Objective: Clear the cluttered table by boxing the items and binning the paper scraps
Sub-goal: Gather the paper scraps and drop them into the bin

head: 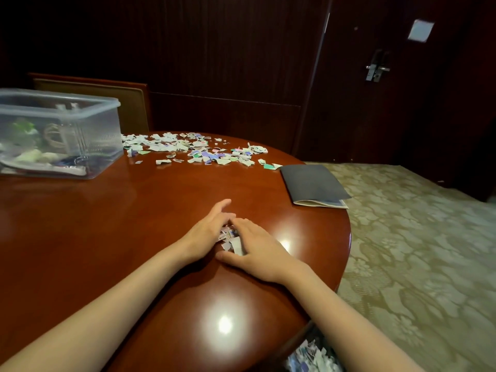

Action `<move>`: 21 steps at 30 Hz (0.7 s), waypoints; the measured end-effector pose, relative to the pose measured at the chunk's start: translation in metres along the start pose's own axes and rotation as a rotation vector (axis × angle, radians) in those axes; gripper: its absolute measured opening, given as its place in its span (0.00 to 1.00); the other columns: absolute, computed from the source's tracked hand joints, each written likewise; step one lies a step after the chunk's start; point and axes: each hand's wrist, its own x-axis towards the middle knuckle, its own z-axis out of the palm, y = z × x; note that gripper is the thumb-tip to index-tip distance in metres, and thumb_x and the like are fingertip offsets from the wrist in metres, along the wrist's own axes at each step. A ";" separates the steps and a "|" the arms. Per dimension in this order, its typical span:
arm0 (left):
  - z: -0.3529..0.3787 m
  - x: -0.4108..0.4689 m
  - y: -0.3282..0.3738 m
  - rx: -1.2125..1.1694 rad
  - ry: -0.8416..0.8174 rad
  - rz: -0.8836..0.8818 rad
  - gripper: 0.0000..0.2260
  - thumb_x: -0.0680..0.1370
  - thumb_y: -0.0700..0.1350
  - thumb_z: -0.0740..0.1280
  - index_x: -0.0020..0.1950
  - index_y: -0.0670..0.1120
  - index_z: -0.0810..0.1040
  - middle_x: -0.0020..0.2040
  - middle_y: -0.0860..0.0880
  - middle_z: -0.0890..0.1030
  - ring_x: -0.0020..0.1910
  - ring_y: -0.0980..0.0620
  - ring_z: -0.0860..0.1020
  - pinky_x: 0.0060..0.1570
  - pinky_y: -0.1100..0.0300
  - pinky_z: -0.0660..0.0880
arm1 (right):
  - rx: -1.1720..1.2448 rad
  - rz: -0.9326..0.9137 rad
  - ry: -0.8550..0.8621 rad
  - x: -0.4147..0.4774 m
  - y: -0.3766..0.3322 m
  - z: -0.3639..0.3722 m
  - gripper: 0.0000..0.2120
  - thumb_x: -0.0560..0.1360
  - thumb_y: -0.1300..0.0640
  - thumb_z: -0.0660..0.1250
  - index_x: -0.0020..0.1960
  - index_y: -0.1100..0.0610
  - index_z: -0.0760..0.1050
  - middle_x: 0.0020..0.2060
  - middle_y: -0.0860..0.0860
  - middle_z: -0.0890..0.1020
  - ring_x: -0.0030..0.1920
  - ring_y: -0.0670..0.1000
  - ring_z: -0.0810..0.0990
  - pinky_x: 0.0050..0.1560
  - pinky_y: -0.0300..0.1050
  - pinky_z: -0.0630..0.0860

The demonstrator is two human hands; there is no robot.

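Head view: on a glossy reddish-brown round wooden worktop [134, 210], the left hand [206, 232] and the right hand [257, 251] meet near the middle, cupped on either side of a small heap of torn coloured paper scraps [230, 240]. The grip of each hand is wide, with fingers loosely extended, pressing against the heap rather than closing round it; the right thumb lies along the heap's near side. Far across the worktop a broad scatter of white and coloured paper scraps [193, 150] runs from beside a clear rectangular plastic box [59, 132] at far left toward the right edge. The box is lidless and holds several items, blurred through its wall. A dark grey booklet [314, 183] lies at the right edge, just beside the scatter's end. Below the near edge, a container of paper scraps [311, 355] shows partly.
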 end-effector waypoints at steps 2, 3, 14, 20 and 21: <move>0.001 -0.003 0.006 -0.225 0.005 -0.041 0.36 0.69 0.63 0.52 0.76 0.54 0.50 0.75 0.45 0.61 0.71 0.48 0.65 0.69 0.55 0.61 | -0.017 0.015 0.061 0.005 -0.001 0.003 0.33 0.76 0.41 0.60 0.75 0.56 0.56 0.72 0.52 0.65 0.71 0.52 0.63 0.71 0.46 0.61; 0.003 -0.003 0.008 -0.294 0.015 -0.056 0.35 0.71 0.63 0.53 0.76 0.55 0.49 0.75 0.44 0.60 0.72 0.48 0.64 0.68 0.55 0.61 | -0.039 0.026 0.080 0.008 -0.003 0.005 0.33 0.77 0.41 0.60 0.75 0.56 0.57 0.71 0.52 0.66 0.70 0.52 0.64 0.70 0.46 0.61; -0.017 0.008 0.009 -0.333 0.328 -0.051 0.18 0.83 0.47 0.50 0.74 0.50 0.57 0.71 0.43 0.66 0.67 0.44 0.69 0.65 0.55 0.67 | -0.238 0.062 0.131 0.020 -0.016 0.009 0.15 0.80 0.54 0.53 0.63 0.59 0.67 0.58 0.56 0.69 0.58 0.57 0.68 0.54 0.48 0.65; -0.023 0.037 -0.014 -0.053 0.394 -0.097 0.16 0.82 0.47 0.50 0.69 0.49 0.66 0.67 0.46 0.71 0.65 0.49 0.69 0.68 0.51 0.65 | -0.026 0.089 0.200 0.044 -0.008 0.005 0.16 0.78 0.48 0.57 0.60 0.57 0.72 0.56 0.53 0.72 0.58 0.53 0.69 0.59 0.49 0.66; -0.024 0.042 -0.014 -0.030 0.397 -0.084 0.16 0.82 0.46 0.50 0.68 0.49 0.67 0.67 0.47 0.71 0.65 0.49 0.69 0.68 0.51 0.65 | 0.116 0.114 0.260 0.047 -0.006 0.004 0.16 0.77 0.47 0.59 0.58 0.55 0.74 0.55 0.51 0.73 0.57 0.52 0.71 0.61 0.50 0.67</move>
